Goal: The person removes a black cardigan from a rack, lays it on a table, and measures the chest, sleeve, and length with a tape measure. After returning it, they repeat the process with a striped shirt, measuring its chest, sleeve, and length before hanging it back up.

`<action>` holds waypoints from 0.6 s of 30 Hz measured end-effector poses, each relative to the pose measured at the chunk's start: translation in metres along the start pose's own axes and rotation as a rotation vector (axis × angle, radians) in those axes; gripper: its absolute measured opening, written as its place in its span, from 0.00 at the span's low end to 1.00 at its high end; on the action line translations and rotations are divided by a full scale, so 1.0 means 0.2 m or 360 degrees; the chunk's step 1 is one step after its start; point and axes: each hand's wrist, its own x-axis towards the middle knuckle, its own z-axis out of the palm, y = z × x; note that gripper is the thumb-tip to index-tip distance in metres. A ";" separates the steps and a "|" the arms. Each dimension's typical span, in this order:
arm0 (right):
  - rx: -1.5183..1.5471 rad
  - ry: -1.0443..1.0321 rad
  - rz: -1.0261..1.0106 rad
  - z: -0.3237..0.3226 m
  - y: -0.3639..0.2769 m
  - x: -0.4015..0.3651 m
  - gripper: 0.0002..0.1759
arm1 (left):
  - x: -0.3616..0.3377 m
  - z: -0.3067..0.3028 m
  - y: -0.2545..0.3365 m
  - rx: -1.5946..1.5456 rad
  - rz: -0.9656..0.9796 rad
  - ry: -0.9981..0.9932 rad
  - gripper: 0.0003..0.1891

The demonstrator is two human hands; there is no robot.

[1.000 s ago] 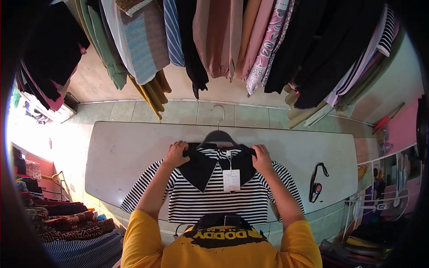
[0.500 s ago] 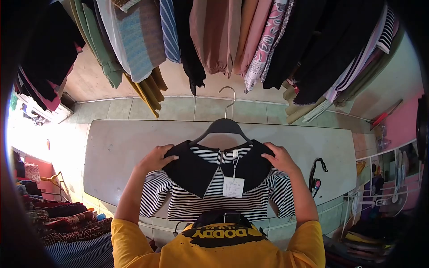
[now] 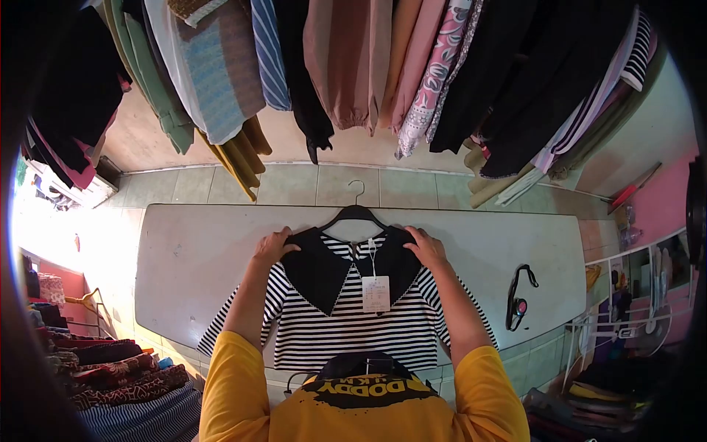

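Note:
A black-and-white striped blouse (image 3: 353,340) with a wide black collar lies over the table (image 3: 199,269), its sleeves slanting out to both sides. A black hanger (image 3: 356,213) with a metal hook is inside its neck. My left hand (image 3: 274,247) is closed on the left shoulder, at the collar's edge. Opposite it, my right hand (image 3: 427,247) pinches the right shoulder. A white paper tag (image 3: 375,294) hangs from the neckline on a string. My forearms cover part of both sleeves.
A black strap-like object with a round red part (image 3: 520,306) lies at the table's right. Hanging clothes (image 3: 346,66) line the wall beyond. Folded clothes (image 3: 125,368) are stacked at lower left, and a white rack (image 3: 633,280) stands at right.
The blouse and hanger have gone down toward the table and slightly left. Its sleeves now spread wider. Both hands keep hold of the shoulders and are a little closer together.

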 end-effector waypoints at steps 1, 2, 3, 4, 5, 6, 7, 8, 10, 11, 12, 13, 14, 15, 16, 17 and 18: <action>-0.0129 -0.0058 0.0100 0.00 -0.02 0.00 0.26 | 0.00 -0.02 0.02 0.0038 -0.0051 0.0006 0.27; -0.0257 -0.0118 0.0199 0.02 -0.04 -0.01 0.27 | -0.01 -0.01 0.03 0.0023 -0.0087 0.0034 0.26; -0.0254 -0.0126 0.0205 0.04 -0.05 -0.02 0.27 | -0.03 0.01 0.05 0.0023 -0.0088 0.0024 0.26; -0.0420 0.0153 0.0184 0.07 -0.07 -0.05 0.30 | -0.03 0.03 0.08 0.0214 -0.0174 0.0094 0.27; -0.0585 0.0435 0.0162 0.11 -0.09 -0.09 0.32 | -0.05 0.05 0.13 0.0406 -0.0258 0.0166 0.28; -0.0585 0.0436 0.0166 0.15 -0.14 -0.14 0.32 | -0.08 0.10 0.15 0.0407 -0.0254 0.0164 0.28; -0.0481 0.0564 0.0198 0.20 -0.20 -0.19 0.36 | -0.12 0.17 0.17 0.0821 -0.0123 0.0521 0.31; -0.0378 0.0690 0.0230 0.23 -0.23 -0.24 0.39 | -0.17 0.23 0.19 0.1230 0.0015 0.0880 0.34; -0.0488 0.0420 0.0221 0.26 -0.26 -0.36 0.42 | -0.30 0.25 0.24 0.0878 0.0140 0.0705 0.36; -0.0590 0.0142 0.0201 0.27 -0.27 -0.41 0.45 | -0.36 0.27 0.25 0.0526 0.0247 0.0524 0.37; -0.0532 0.0100 0.0229 0.24 -0.23 -0.42 0.47 | -0.39 0.30 0.19 0.0526 0.0081 0.0426 0.37; -0.0434 0.0140 0.0184 0.22 -0.20 -0.42 0.46 | -0.40 0.33 0.13 0.0360 0.0009 0.0497 0.36; -0.0468 0.0126 0.0187 0.22 -0.20 -0.41 0.46 | -0.40 0.31 0.11 0.0322 -0.0004 0.0496 0.35; -0.0501 0.0108 0.0190 0.21 -0.21 -0.41 0.45 | -0.41 0.29 0.11 0.0283 -0.0017 0.0493 0.34; -0.0503 0.0113 0.0195 0.22 -0.21 -0.42 0.45 | -0.41 0.29 0.11 0.0282 -0.0010 0.0495 0.34; -0.0524 0.0148 0.0193 0.23 -0.21 -0.41 0.45 | -0.41 0.28 0.13 0.0378 -0.0071 0.0478 0.34; -0.0543 0.0181 0.0196 0.24 -0.22 -0.43 0.44 | -0.42 0.29 0.16 0.0475 -0.0128 0.0458 0.34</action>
